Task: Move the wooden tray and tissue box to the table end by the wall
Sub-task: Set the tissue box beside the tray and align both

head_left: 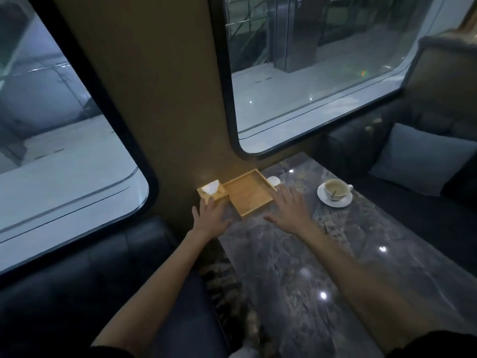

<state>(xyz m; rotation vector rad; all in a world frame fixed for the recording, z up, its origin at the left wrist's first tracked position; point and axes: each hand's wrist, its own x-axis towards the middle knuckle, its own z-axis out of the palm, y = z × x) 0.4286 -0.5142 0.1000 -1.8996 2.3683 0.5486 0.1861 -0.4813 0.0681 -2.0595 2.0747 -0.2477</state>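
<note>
A shallow square wooden tray [249, 193] lies on the dark marble table [322, 267] at the end against the wall. Touching its left side stands a small wooden tissue box [219, 194] with a white tissue sticking out of the top. My left hand [209, 215] lies flat just in front of the tissue box, fingertips touching its near edge, fingers spread. My right hand [290, 209] rests flat beside the tray's right corner, fingers apart and holding nothing.
A white cup with a spoon on a saucer [335, 193] stands right of my right hand. A small white object [274, 180] lies behind the tray by the wall. Dark sofas flank the table, a grey cushion [423, 161] on the right one. Windows line the wall.
</note>
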